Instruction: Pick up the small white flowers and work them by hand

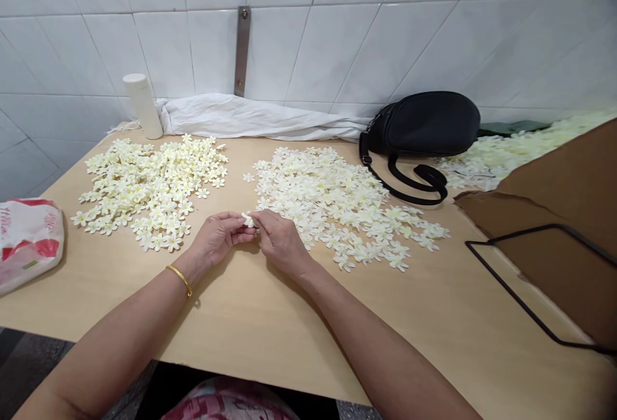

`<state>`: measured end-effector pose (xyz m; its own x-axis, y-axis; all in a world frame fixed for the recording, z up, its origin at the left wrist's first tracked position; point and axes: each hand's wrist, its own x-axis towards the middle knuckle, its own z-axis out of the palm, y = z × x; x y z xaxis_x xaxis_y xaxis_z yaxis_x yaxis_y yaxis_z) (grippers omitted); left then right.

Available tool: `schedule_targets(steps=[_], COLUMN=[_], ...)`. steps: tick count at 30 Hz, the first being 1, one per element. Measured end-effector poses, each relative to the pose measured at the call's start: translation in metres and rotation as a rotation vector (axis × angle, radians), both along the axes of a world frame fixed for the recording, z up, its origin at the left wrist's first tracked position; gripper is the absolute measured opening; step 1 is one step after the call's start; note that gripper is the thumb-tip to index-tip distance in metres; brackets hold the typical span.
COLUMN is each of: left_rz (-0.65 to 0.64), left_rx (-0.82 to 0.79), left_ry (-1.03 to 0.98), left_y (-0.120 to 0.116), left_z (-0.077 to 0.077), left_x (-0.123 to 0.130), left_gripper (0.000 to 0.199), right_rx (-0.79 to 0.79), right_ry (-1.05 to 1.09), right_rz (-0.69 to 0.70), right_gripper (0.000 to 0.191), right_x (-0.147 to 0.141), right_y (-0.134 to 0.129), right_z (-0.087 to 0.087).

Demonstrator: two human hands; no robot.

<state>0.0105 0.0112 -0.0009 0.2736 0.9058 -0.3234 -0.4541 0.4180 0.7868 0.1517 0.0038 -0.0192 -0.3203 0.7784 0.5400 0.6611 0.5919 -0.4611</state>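
Note:
Between my two hands is a small white flower [248,219], partly covered by fingertips. My left hand [219,237], with a gold bangle [179,280] at its wrist, pinches the flower from the left. From the right, my right hand [282,240] closes its fingers on the same flower; its fingertips are partly hidden. Beyond my left hand lies a loose pile of cream-white flowers with yellowish centres [157,188]. A second, wider pile of white flowers [321,191] spreads beyond my right hand.
A white bottle [143,106] and a rolled white cloth [260,118] stand along the tiled wall. A black bag [429,124] with its strap lies at the back right. Brown cardboard [563,214] and a black wire frame [511,291] fill the right side. A red-and-white plastic packet [31,240] lies left.

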Motion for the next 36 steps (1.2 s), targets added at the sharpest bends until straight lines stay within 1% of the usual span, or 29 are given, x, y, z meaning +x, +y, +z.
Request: schedule_targets(steps=[4,8,11,14,18,21,25,32,34,36], left_rz=[0.003,0.025,0.074,0.114,0.114,0.104,0.112,0.105,0.083,0.053], left_rx=[0.011,0.033,0.028,0.030,0.044,0.043,0.083,0.107,0.114,0.120], left_ry=[0.010,0.038,0.033,0.032,0.049,0.073,0.110,0.185,0.179,0.164], left_y=[-0.0009,-0.0007,-0.0001,0.0000,-0.0005,-0.0010,-0.0018,-0.0029,-0.0031,-0.0031], left_z=[-0.0004,-0.0007,0.0000,0.0011,0.0019,0.0018,0.0000,-0.0029,-0.0025,-0.0020], left_x=[0.0002,0.0003,0.0001,0.0001,0.0006,0.0008,0.0013,0.0025,0.0021,0.0014], left_gripper=[0.005,0.004,0.004,0.005,0.005,0.006,0.007,0.010,0.012,0.015], right_rx=[-0.038,-0.011,0.087,0.193,0.248,0.251,0.228,0.221,0.202,0.146], right_ry=[0.128,0.151,0.117,0.029,-0.045,-0.082,-0.154,-0.292,-0.260,-0.157], right_rz=[0.012,0.030,0.006,-0.017,-0.009,0.004,0.006,-0.014,-0.025,-0.035], right_gripper=[0.023,0.022,0.020,0.021,0.017,0.017,0.019,0.021,0.022,0.022], right_x=[0.0000,0.0002,0.0007,0.0013,0.0012,0.0008,0.0005,-0.0009,-0.0016,-0.0022], right_y=[-0.0010,-0.0023,-0.0030,-0.0030,-0.0021,-0.0015,-0.0023,-0.0032,-0.0026,-0.0023], right_z=[0.0005,0.0011,0.0007,0.0004,0.0000,-0.0006,0.0002,0.0033,0.0029,0.0024])
